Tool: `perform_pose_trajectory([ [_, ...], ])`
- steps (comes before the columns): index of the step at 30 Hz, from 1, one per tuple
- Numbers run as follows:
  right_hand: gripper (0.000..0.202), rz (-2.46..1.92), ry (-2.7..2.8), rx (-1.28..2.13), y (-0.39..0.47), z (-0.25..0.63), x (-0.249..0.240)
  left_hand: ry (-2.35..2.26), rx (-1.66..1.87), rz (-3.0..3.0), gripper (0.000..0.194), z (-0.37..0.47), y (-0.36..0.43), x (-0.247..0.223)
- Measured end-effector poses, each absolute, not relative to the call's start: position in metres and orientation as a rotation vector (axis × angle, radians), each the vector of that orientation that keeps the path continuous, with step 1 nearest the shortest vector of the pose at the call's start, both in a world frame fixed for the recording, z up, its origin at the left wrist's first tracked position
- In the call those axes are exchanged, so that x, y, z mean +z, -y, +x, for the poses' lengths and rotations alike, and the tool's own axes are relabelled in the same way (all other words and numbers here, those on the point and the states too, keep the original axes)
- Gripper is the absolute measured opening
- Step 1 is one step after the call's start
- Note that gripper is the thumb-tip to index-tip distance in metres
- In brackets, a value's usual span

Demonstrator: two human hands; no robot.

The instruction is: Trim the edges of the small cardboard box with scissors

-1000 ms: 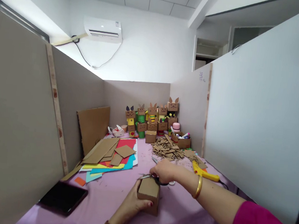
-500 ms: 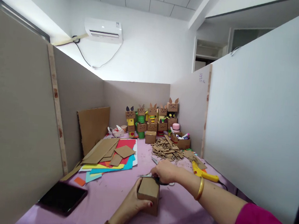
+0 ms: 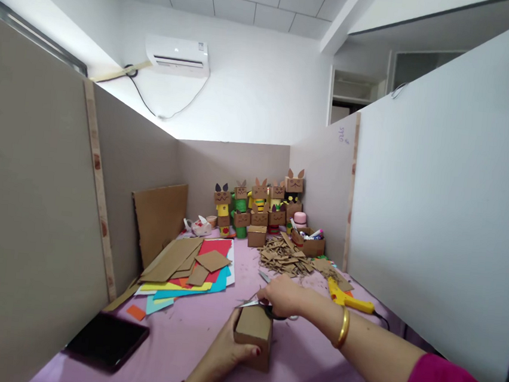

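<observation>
My left hand (image 3: 233, 348) is wrapped round the left and near sides of a small cardboard box (image 3: 255, 323), with the thumb on its near face. Scissors (image 3: 249, 304) with a dark handle are in my right hand (image 3: 283, 296), at the box's far top edge, a blade pointing left. Another metal blade (image 3: 264, 276) shows just beyond my right fingers; whether it belongs to the same scissors I cannot tell. Part of the handle and the box's far side are hidden by my right hand.
Cardboard scraps (image 3: 286, 257) lie in a pile beyond my right hand. A yellow glue gun (image 3: 352, 299) rests to the right. Coloured paper (image 3: 182, 292) and cardboard sheets are at left, near a black tablet-like device (image 3: 107, 342). Several box-headed figures (image 3: 260, 200) stand at the back.
Both hands and the box keep nearly the same place. The view has shifted slightly, and the scissors' blade beside the box looks a little more tilted.
</observation>
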State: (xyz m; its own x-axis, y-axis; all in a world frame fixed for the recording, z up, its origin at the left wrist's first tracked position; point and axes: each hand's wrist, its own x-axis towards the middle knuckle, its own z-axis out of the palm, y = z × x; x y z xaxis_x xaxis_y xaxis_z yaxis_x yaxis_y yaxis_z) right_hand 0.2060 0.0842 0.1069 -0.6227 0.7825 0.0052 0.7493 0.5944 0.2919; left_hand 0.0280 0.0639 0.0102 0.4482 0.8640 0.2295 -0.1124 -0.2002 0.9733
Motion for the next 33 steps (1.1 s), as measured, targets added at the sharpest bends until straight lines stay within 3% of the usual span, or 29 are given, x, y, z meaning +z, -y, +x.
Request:
perform_pose_trajectory([
  [13,0.021,1.426,-2.723,0.266,-0.079,0.208,0.107,-0.62,1.011,1.5,0.085,0.029,-0.063,0.011],
  [16,0.013,1.511,-2.73,0.127,-0.082,0.211,0.104,-0.616,1.015,1.498,0.086,0.028,-0.064,0.009],
  [20,0.023,1.734,-2.744,-0.138,-0.092,0.221,0.092,-0.625,1.025,1.498,0.088,0.028,-0.066,0.006],
  [28,0.029,2.117,-2.697,-0.962,-0.098,0.241,0.049,-0.585,0.978,1.451,0.09,0.028,-0.067,0.004],
  [33,0.03,2.518,-2.751,-0.812,-0.099,0.233,0.025,-0.668,1.025,1.478,0.097,0.026,-0.073,-0.005],
])
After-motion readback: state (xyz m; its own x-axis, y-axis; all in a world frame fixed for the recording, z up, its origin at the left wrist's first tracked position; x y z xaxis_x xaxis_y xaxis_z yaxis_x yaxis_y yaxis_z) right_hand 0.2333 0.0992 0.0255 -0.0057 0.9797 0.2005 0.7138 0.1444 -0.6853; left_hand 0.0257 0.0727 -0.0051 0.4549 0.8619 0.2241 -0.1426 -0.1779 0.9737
